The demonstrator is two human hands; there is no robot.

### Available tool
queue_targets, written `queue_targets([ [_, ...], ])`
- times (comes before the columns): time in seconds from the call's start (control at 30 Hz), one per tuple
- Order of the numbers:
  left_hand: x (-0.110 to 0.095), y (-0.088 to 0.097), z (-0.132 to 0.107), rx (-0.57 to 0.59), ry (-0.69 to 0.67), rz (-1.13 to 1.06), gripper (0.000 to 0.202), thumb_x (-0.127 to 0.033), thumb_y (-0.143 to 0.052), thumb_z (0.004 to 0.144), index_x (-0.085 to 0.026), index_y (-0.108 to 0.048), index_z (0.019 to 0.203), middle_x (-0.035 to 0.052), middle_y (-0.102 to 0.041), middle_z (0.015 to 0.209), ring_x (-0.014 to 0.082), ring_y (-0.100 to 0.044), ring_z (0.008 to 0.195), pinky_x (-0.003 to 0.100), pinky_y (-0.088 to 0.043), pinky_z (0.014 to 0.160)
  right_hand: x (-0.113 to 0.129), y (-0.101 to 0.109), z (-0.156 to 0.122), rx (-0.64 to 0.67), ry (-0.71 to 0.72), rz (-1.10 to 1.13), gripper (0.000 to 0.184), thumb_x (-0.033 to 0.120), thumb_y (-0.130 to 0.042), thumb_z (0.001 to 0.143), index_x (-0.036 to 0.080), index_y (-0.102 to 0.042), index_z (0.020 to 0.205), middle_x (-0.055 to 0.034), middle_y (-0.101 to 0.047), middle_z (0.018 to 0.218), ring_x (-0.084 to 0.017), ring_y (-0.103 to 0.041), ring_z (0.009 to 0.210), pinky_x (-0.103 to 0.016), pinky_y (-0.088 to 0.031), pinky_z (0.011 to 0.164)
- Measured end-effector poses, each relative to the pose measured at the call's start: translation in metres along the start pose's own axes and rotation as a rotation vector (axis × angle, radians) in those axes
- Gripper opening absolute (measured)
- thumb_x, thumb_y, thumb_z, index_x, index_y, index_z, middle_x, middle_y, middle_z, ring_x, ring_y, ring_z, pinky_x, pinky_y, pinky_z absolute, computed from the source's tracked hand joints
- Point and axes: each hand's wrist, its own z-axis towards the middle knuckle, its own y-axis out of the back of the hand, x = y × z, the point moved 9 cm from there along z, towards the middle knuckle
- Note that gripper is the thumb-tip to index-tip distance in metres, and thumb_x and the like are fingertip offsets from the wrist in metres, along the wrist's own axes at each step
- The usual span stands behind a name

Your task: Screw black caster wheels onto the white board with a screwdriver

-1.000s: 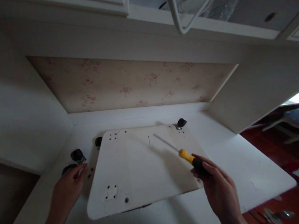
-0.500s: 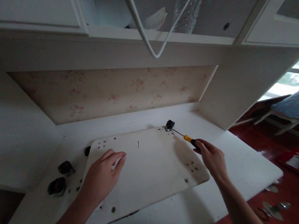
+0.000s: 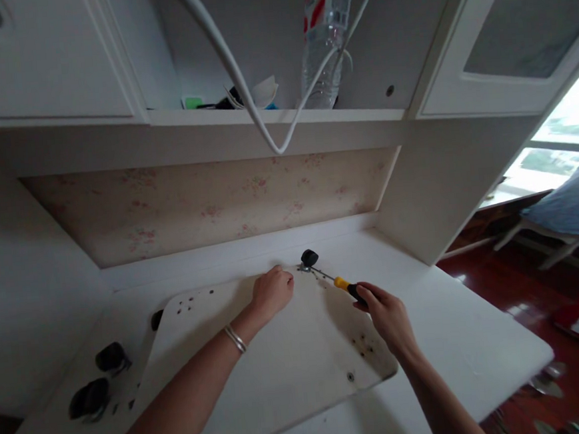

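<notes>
A yellow-and-black screwdriver (image 3: 342, 285) is in my right hand (image 3: 388, 316), its fingers wrapped round the handle. Its shaft reaches up and left to the metal plate of a black caster wheel (image 3: 309, 258) at the far right corner of a white board (image 3: 275, 358). My left hand (image 3: 274, 290) is closed over the board's far edge, just left of that caster. Anything between its fingers is hidden. Small screw holes dot the board's corners.
Two loose black casters (image 3: 112, 357) lie on the white desktop (image 3: 443, 325) at left, and another dark wheel (image 3: 157, 319) shows behind the board. A white cable (image 3: 278, 147) hangs from the shelf above, where a plastic bottle (image 3: 324, 60) stands.
My left hand has moved from above the board's left part to its far edge near the caster, and its fingers have closed. The screwdriver stays at the caster. The view has tilted up.
</notes>
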Motion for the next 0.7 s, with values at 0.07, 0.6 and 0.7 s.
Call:
queue_targets([
  [0.07,-0.005,-0.007,0.018,-0.008,0.003,-0.012,0.032,-0.027,-0.044,0.092,-0.022,-0.076,0.092,0.0108,-0.066,0.101,0.0231,-0.065,0.090,0.032,-0.047,0.078,0.001,0.001,0.002,0.003,0.004,0.009,0.044,0.051,-0.057,0.082,0.017,-0.072,0.106,-0.0089,-0.076,0.095,-0.024,-0.075,0.079,-0.030,-0.054,0.073],
  [0.6,-0.011,-0.031,0.068,-0.039,0.034,-0.198,0.029,-0.040,-0.059,0.087,-0.023,-0.076,0.103,0.0084,-0.069,0.099,0.0216,-0.062,0.094,0.028,-0.045,0.080,0.011,-0.008,0.001,0.106,-0.013,0.127,0.048,0.055,-0.059,0.082,0.015,-0.071,0.108,-0.0097,-0.075,0.099,-0.026,-0.074,0.080,-0.033,-0.055,0.074],
  [0.7,-0.003,-0.025,0.058,-0.023,0.036,-0.225,0.026,-0.035,-0.060,0.084,-0.024,-0.077,0.100,0.0069,-0.070,0.099,0.0198,-0.063,0.092,0.026,-0.045,0.079,0.020,-0.015,-0.009,0.123,0.010,0.079,0.051,0.057,-0.058,0.082,0.016,-0.070,0.111,-0.0100,-0.076,0.099,-0.026,-0.074,0.081,-0.033,-0.055,0.074],
])
